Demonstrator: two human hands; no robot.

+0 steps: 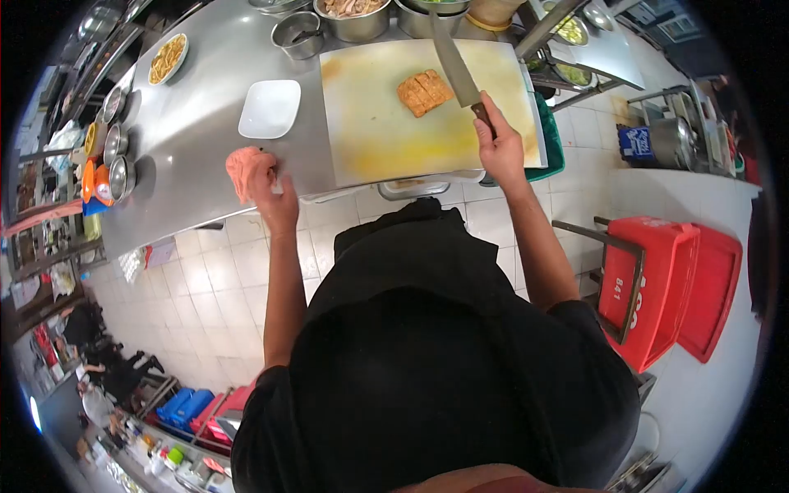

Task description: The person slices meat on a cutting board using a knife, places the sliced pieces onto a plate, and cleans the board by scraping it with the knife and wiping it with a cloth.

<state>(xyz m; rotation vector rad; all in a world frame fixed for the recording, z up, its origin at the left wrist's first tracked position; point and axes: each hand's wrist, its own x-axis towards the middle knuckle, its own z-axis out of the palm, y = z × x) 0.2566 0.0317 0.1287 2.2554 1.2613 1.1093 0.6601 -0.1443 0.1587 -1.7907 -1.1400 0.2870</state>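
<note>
My right grip (503, 149) is closed round the handle of a knife (456, 70), my fingers hiding part of that handle. The blade's tip overlaps a pot (415, 26) cut off by the top edge; I cannot tell whether they touch. My left grip (278, 195) is curled over a pink cloth (242, 171), and I cannot tell whether my fingers pinch it or only rest there. The browned food (423, 93), cut into pieces, lies on the cutting board (386, 148), just left of the blade. A small metal bowl (288, 48) holds something dark that I can't make out. Between cloth and bowl, a white dish (269, 108) sits on the desk (205, 103). The board partly covers a green bin (550, 140); a red crate (645, 283) stands beyond, to my right.
</note>
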